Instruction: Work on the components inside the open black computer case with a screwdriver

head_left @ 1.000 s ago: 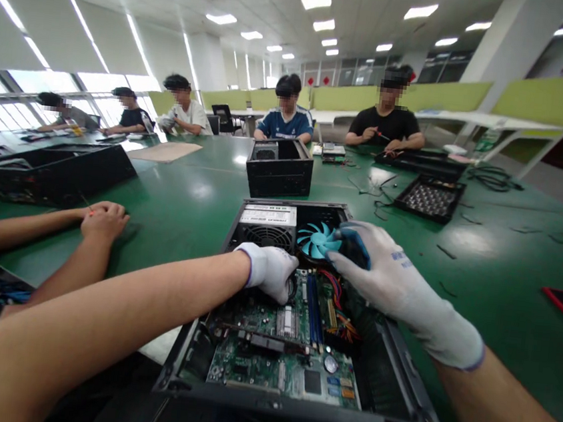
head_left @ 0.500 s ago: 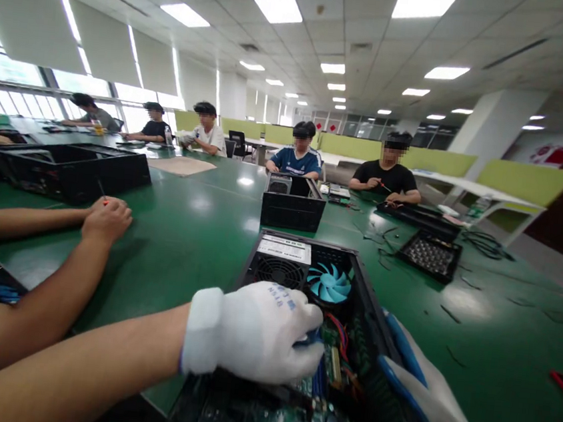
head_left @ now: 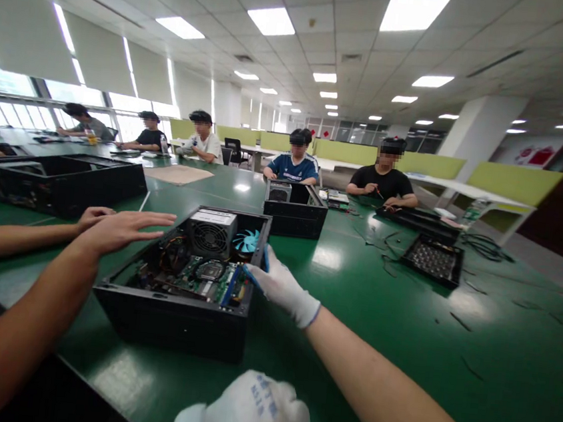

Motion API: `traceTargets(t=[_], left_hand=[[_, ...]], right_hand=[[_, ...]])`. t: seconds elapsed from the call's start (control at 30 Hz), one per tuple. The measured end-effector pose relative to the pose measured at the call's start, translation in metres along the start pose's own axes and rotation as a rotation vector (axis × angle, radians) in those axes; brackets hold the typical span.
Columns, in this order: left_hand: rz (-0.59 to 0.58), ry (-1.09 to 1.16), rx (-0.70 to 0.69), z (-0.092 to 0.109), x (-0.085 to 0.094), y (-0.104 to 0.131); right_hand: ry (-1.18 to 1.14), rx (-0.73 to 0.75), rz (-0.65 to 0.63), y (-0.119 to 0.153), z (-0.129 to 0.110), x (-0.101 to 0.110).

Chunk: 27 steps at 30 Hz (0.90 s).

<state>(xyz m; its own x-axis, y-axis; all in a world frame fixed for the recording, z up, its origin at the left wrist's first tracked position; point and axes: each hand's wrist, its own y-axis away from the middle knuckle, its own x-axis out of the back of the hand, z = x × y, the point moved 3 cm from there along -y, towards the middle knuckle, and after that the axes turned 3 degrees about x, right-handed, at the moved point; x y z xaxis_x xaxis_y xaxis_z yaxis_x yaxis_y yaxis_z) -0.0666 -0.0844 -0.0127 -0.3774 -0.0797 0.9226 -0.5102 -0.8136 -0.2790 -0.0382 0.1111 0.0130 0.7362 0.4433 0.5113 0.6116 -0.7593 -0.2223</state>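
Note:
An open black computer case (head_left: 169,320) lies on its side on the table, with a power supply (head_left: 211,234), a light blue fan (head_left: 246,241) and a green motherboard (head_left: 208,284) inside. My right hand (head_left: 286,289), in a white glove with blue on the fingers, touches the case's right wall. Its fingers are stretched out, one reaching over the rim. In front of the case, low in view, is my left hand (head_left: 250,409), gloved and closed. What it holds, if anything, is hidden.
A co-worker's bare hand (head_left: 126,228) reaches towards the case's left rim. Another black case (head_left: 294,216) stands behind mine, and a longer one (head_left: 63,181) lies at left. On the right are a black tray (head_left: 435,259) and loose cables (head_left: 486,245). Several people sit across the table.
The case has moved away and to the left, with my right hand on its wall. My left hand has come out of it, towards me. The co-worker's hand has stretched towards the case.

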Motion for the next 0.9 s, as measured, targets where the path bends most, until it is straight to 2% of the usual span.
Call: traceTargets(t=[0.07,0.13,0.23,0.4,0.53,0.73,0.9], left_hand=[[-0.019,-0.016,0.028,-0.012,-0.025,-0.023],[-0.052,-0.047,0.060,-0.025,-0.047,-0.045],[-0.026,-0.081,0.087,-0.045,-0.065,-0.068],[0.029,-0.033,0.149,-0.070,-0.076,-0.073],[0.052,-0.001,0.146,-0.075,-0.083,-0.068],[0.067,0.015,0.097,-0.070,-0.091,-0.068],[0.049,0.061,0.118,-0.073,-0.103,-0.066]], right_hand=[[-0.012,0.038,-0.081,-0.028,-0.006,-0.016],[-0.006,0.074,-0.157,-0.048,-0.008,-0.023],[0.079,0.059,-0.218,-0.059,0.003,-0.014],[0.359,-0.126,-0.156,-0.055,0.049,0.038],[0.588,-0.225,-0.076,-0.063,0.082,0.081],[0.884,-0.213,-0.001,-0.115,0.103,0.132],[1.040,-0.173,0.052,-0.171,0.114,0.158]])
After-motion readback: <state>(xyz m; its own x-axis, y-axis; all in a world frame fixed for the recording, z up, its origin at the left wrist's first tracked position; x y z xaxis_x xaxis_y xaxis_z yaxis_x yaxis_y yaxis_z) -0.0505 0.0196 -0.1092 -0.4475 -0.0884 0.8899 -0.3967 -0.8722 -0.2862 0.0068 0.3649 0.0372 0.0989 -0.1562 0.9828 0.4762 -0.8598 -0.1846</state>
